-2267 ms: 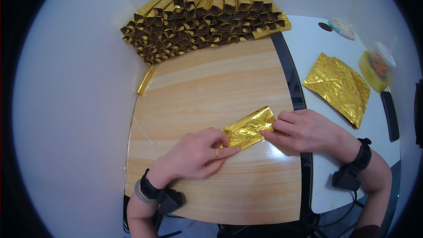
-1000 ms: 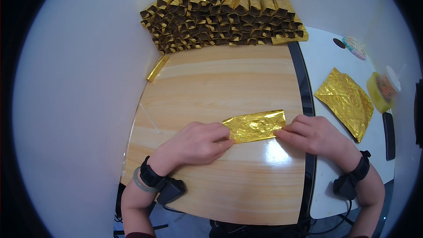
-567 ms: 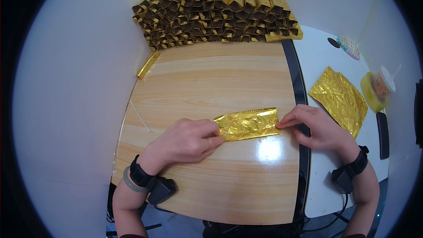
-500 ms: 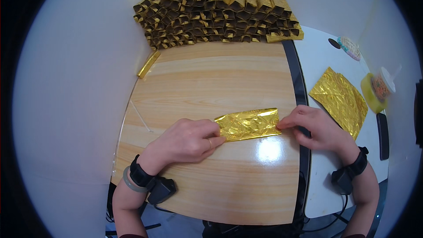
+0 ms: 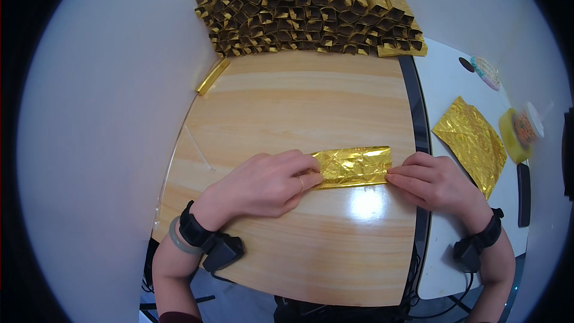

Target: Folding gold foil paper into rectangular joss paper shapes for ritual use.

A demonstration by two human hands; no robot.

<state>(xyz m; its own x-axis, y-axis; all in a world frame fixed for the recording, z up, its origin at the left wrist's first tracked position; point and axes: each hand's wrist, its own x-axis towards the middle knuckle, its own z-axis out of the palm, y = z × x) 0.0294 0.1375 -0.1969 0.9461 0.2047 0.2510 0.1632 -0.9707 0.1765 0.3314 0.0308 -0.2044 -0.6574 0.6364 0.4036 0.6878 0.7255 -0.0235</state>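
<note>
A flattened strip of folded gold foil paper (image 5: 356,166) lies across the wood-grain table between my two hands. My left hand (image 5: 269,184) is closed around its left end, thumb and fingers pinching it. At the other end, my right hand (image 5: 427,180) pinches the lower right corner with its fingertips and thumb pressed together. The foil's left end is hidden under my left fingers. Creases cover its shiny upper face.
Many gold paper tubes (image 5: 311,18) are stacked at the back. One slim gold roll (image 5: 213,76) rests at the table's left edge. Right, on a white surface, lie gold sheets (image 5: 472,143), a yellow holder with a cup (image 5: 526,127) and a dark bar (image 5: 524,194). A thin white stick (image 5: 198,148) lies left.
The right fingers have closed together on the foil's right corner; before, they were spread more. The left hand has shifted slightly right along with the foil, and the view has shifted a little.
</note>
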